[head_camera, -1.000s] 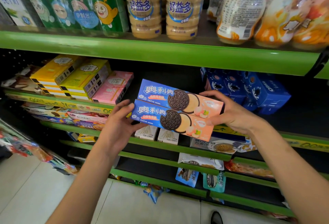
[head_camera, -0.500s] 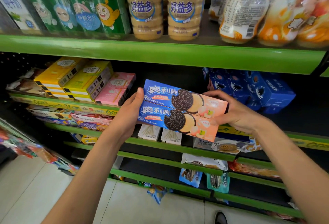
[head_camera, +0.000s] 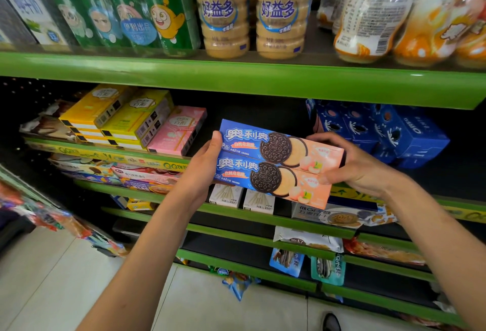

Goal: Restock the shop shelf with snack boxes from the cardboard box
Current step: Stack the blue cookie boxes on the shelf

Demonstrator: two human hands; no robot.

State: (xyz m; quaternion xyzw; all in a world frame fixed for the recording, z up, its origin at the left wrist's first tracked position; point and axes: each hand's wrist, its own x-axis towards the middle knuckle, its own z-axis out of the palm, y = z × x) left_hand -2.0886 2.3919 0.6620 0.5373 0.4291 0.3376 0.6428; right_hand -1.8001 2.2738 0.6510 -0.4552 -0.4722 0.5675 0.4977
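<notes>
Green shop shelf [head_camera: 236, 86] with a dark gap on the second tier between pink box [head_camera: 178, 131] and blue Oreo packs [head_camera: 381, 131]; that gap looks like the target; two Oreo boxes [head_camera: 278, 162] held side by side as a pair in front of the gap, not yet on the shelf; left hand [head_camera: 200, 173] grips the blue end, thumb on top, fingers hidden underneath; right hand [head_camera: 352, 165] grips the peach end, fingers curled over the far edge; risks: boxes only pinched at the ends, so the pair could split or the near one drop if either hand loosens; pushing in skewed could knock the pink box or the blue packs; cardboard box not in view.
</notes>
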